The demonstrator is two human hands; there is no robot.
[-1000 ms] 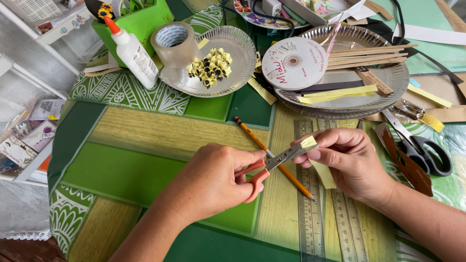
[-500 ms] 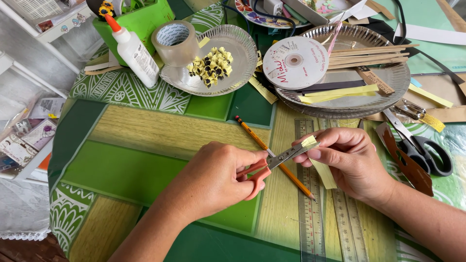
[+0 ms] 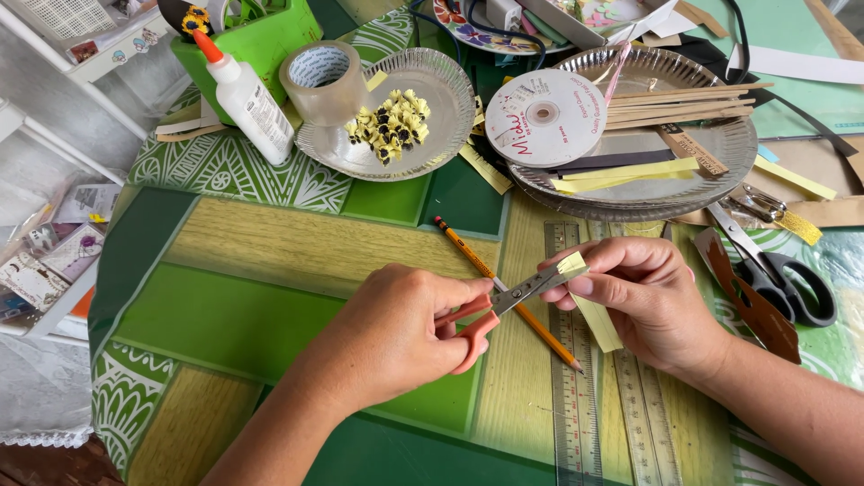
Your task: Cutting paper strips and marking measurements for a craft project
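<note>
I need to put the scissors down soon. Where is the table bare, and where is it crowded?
Bare: green and tan tablecloth left of the left hand, below the glue bottle. Crowded: plates along the top, black scissors at right, rulers beneath the right hand.

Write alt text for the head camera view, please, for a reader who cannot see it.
The left hand works small orange-handled scissors on a pale yellow paper strip held by the right hand, above a green patterned table. A pencil, rulers, glue bottle, tape roll and foil plates lie around.

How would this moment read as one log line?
left hand: small orange-handled scissors, snipping | right hand: pale yellow paper strip | below: yellow pencil
</note>
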